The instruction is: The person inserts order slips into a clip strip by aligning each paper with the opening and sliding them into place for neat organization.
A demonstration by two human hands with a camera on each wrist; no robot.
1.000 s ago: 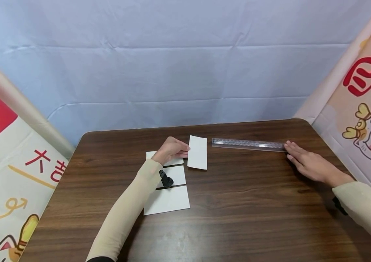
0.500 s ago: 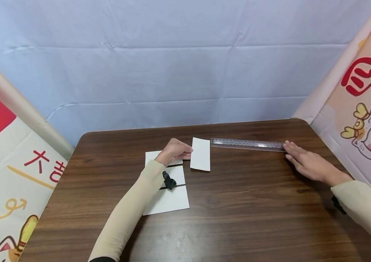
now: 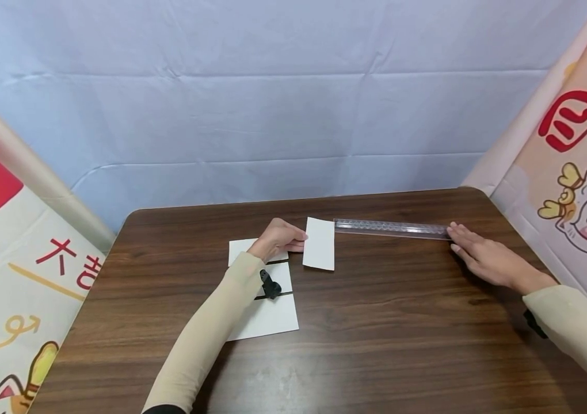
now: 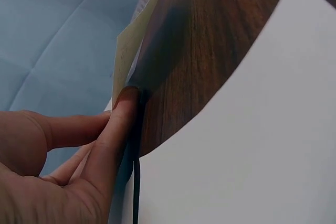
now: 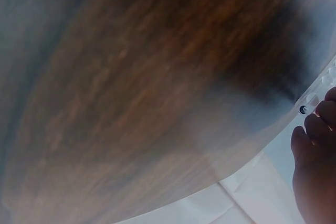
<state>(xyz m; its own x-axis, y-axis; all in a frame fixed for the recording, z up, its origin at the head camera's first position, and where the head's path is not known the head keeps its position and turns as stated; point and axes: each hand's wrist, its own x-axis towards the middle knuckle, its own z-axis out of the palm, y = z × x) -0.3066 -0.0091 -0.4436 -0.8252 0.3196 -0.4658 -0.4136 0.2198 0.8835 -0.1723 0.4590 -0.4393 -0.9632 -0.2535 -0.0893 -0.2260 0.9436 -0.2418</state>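
Note:
In the head view my left hand [image 3: 278,238] pinches the left edge of a small white paper card [image 3: 319,244] between thumb and fingers. The left wrist view shows that card [image 4: 130,48] edge-on at the fingertips, slanting up from the dark tabletop. A clear plastic ruler [image 3: 392,228] lies along the back of the table, its left end right at the card's upper right edge. At the ruler's other end, my right hand [image 3: 490,259] rests with straight fingers, the tips touching it. The right wrist view catches those fingers [image 5: 315,135] beside the ruler's holed end.
Several white paper pieces lie in a column under my left forearm, the nearest one [image 3: 273,316] largest, with narrow dark gaps between them. The brown wooden table [image 3: 376,345] ends at a pale blue cloth backdrop [image 3: 273,115]. Printed banners [image 3: 578,190] flank it.
My left hand has carried the white card a little to the right, bringing it up to the ruler's left end. The right hand and ruler stay almost in place.

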